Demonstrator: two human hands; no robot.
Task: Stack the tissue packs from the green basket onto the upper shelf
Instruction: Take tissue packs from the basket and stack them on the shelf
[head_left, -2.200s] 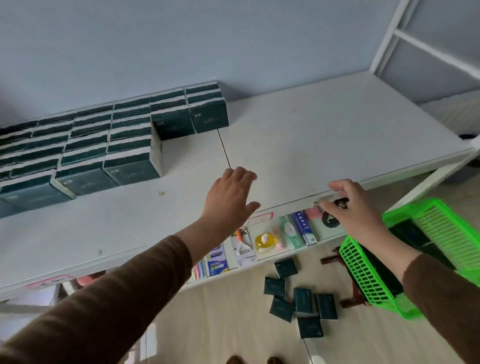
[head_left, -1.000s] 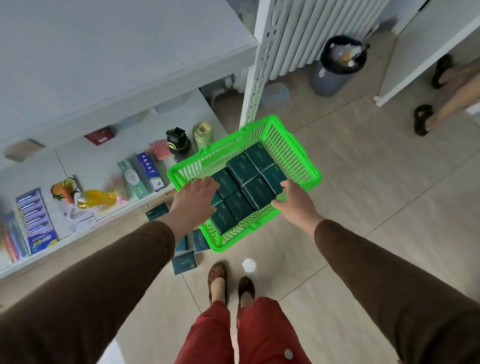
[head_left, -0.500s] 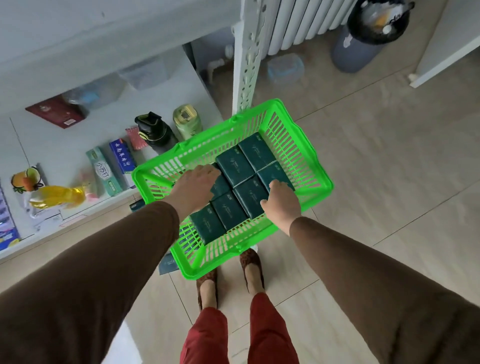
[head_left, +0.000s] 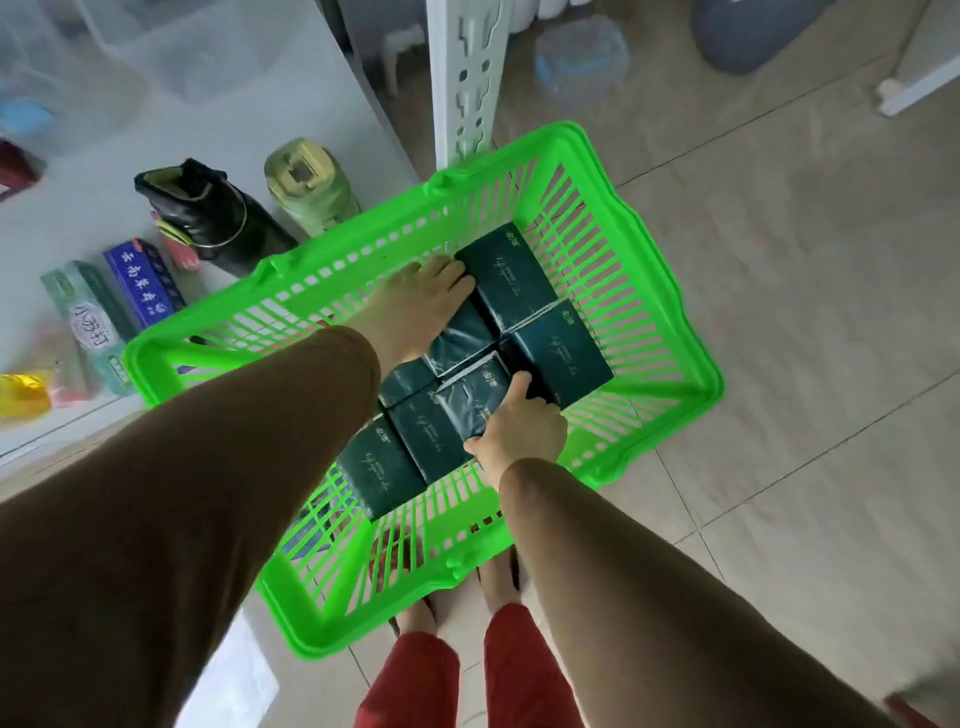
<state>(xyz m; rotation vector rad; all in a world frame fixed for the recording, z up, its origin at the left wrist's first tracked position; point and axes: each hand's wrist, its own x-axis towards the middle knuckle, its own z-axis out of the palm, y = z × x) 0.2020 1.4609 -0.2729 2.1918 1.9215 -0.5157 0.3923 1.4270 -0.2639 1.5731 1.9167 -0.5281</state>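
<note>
- The green basket (head_left: 670, 332) fills the middle of the view, down by the floor (head_left: 805, 312), and both brown sleeves reach into it.
- Dark tissue packs (head_left: 558, 353) lie packed side by side on the basket's bottom, none lifted clear.
- Left hand (head_left: 415, 306) is down among them, palm pressed on the packs at the far-left of the cluster, fingers spread flat with the tips at the edge of the farthest pack; whether that grip has closed on anything, I cannot tell.
- Right hand (head_left: 519, 426) comes in from the near side, fingers curled onto a middle pack (head_left: 470, 397), thumb along its near edge — grip closing on that pack.
- Beyond the left grip, a lower shelf (head_left: 130, 156) carries a black bottle (head_left: 213, 218), a pale green bottle (head_left: 309, 187) and boxed toothpaste (head_left: 91, 322).
</note>
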